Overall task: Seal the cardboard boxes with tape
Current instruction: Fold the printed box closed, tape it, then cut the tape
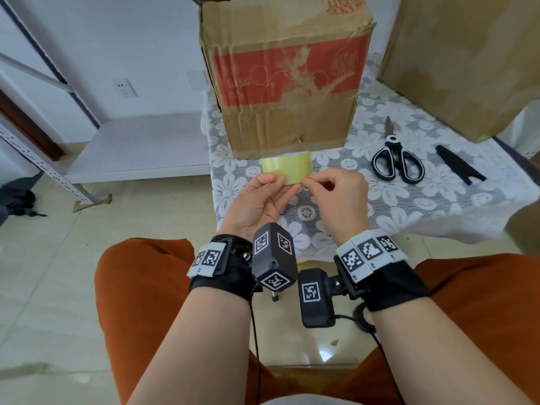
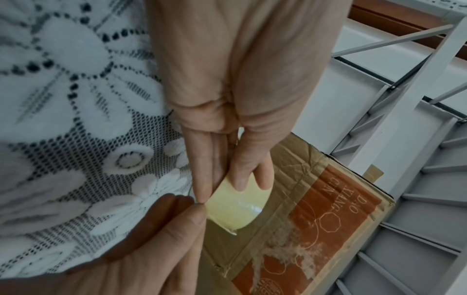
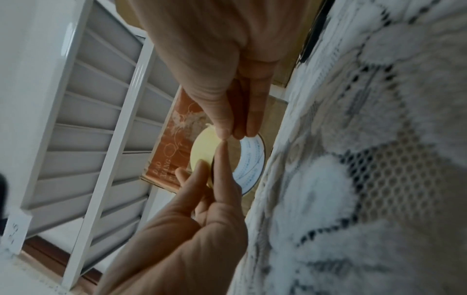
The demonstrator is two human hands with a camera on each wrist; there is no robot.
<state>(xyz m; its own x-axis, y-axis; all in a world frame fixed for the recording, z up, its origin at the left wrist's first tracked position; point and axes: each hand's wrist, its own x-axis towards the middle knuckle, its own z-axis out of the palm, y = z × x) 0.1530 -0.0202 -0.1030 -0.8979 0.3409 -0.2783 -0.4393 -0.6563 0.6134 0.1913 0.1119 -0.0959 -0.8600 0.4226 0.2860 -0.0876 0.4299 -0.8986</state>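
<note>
A pale yellow tape roll (image 1: 287,168) is held upright just above the table, in front of a worn cardboard box (image 1: 287,80) with a red printed panel. My left hand (image 1: 263,197) grips the roll (image 2: 236,207) with thumb on its outer face and fingers behind. My right hand (image 1: 333,194) pinches at the roll's near edge (image 3: 202,153) with thumb and forefinger, where the tape end lies. The roll's white core label (image 3: 250,169) shows in the right wrist view. A second, larger cardboard box (image 1: 467,59) stands at the back right.
Black-handled scissors (image 1: 396,159) and a black sheath (image 1: 458,165) lie on the lace tablecloth (image 1: 438,206) to the right. A white metal shelf rack (image 1: 140,144) stands left of the table. My knees in orange trousers sit below the table's near edge.
</note>
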